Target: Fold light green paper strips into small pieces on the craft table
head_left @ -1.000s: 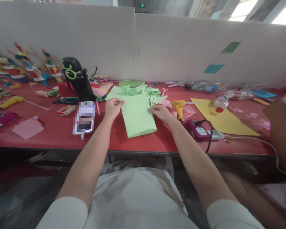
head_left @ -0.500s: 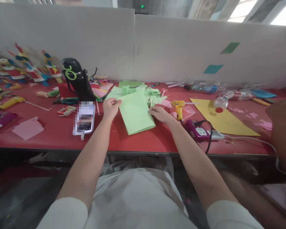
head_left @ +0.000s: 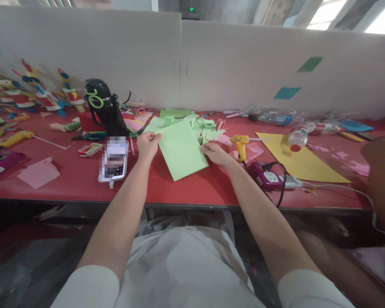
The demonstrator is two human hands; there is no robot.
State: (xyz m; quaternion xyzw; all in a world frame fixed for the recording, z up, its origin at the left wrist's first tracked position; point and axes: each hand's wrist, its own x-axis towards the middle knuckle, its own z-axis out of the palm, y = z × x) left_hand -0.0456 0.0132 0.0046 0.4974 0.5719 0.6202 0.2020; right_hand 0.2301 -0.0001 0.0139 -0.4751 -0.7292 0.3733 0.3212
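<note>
A light green sheet of paper (head_left: 183,152) is held tilted over the red table, between my two hands. My left hand (head_left: 148,145) pinches its upper left edge, thumb on top. At the right edge, my right hand (head_left: 215,153) grips the paper between thumb and fingers. Behind the sheet lies a heap of green paper scraps (head_left: 205,126), partly covered by it. A yellow glue gun (head_left: 240,147) rests just right of my right hand, on pink paper. To the left of my left forearm lies a phone (head_left: 115,160), its screen lit and partly blurred out.
A black bottle (head_left: 104,107) stands at the back left, near several paper figures (head_left: 46,94). On the right are a purple power box (head_left: 266,176) with cables, yellow paper (head_left: 303,160) and plastic bottles (head_left: 297,140). Another person's arm (head_left: 381,171) is at the right edge.
The green sheet has turned slightly and its left edge has shifted a little to the left with my left hand. My right hand stays nearly in place.
</note>
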